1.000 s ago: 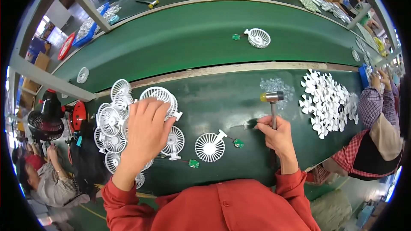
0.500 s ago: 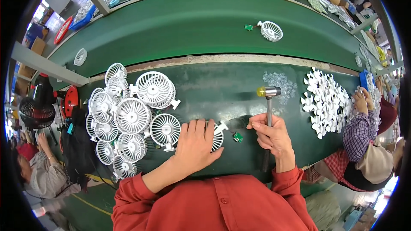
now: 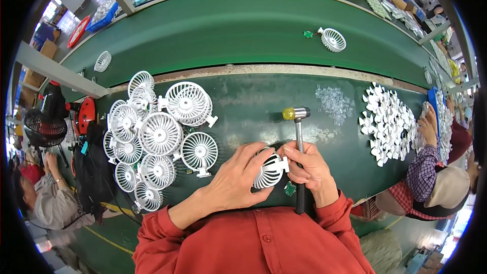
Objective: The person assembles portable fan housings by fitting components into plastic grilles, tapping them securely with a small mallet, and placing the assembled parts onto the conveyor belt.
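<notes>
Left hand: the person's left hand point(image 3: 237, 171) is closed around a white slatted fan housing point(image 3: 269, 173), thumb below and fingers over its upper rim.
Right hand: the right hand point(image 3: 310, 168) grips the hammer point(image 3: 299, 134) by its handle, thumb and forefinger close to the housing's stub; whether they pinch it cannot be told.
Fan housing: tilted, in front of the red shirt point(image 3: 253, 241), between the two hands.
Hammer: upright in view, yellow-and-metal head pointing away from the person, black grip near the shirt.
Circuit board: a small green board point(image 3: 289, 189) just beside the held housing, below the right fingers.
Green bench: a cluster of white housings point(image 3: 160, 133) at left; small clear pieces point(image 3: 335, 105) and a heap of white fan blades point(image 3: 388, 124) at right.
Green belt: beyond the bench point(image 3: 243, 99), the belt point(image 3: 203, 35) carries another housing point(image 3: 333, 40) with a green board point(image 3: 308, 34) near it.
</notes>
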The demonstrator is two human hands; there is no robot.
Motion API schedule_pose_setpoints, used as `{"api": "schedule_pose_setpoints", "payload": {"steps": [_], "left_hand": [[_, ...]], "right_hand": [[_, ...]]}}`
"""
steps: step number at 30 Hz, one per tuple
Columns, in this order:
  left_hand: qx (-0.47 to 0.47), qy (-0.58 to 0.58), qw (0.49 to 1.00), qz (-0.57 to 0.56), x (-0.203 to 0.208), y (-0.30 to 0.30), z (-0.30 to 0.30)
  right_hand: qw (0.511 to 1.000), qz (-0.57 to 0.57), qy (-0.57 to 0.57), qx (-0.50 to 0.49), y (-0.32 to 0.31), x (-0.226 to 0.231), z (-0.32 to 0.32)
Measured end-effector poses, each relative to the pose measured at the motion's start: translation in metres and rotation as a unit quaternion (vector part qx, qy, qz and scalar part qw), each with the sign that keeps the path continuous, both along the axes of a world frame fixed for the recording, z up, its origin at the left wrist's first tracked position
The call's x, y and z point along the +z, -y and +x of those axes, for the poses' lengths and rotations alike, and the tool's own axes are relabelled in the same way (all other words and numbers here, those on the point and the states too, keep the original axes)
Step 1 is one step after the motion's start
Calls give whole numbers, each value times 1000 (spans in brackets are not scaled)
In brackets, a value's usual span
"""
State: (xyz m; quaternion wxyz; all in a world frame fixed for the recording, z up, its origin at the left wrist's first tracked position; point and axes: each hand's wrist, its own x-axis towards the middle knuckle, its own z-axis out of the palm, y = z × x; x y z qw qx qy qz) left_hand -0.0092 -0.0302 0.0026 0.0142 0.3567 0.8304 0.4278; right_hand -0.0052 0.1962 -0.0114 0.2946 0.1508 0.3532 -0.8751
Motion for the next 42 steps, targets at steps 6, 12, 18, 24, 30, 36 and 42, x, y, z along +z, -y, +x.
{"api": "schedule_pose_setpoints", "payload": {"steps": [6,12,18,24,30,36,42], "left_hand": [[8,18,1000,7,1,1,1],[7,42,999,33,2,0,-2],[-4,55,998,22,2,0,-5],[21,42,999,8,4,1,-7],[48,13,998,-27,10,-1,-5],[143,-44,987,-57,4,-11,3],[106,-56,992,-42,-1,-9,0]], "right_hand": [[1000,17,-12,11,3,0,2],[999,31,-19,-14,7,1,4],[995,37,-83,-41,8,-7,10],[986,147,-85,-2,9,18,7],[897,377,-225,-41,20,19,14],[805,500,-317,-31,18,17,15],[823,500,-267,-16,9,32,16]]}}
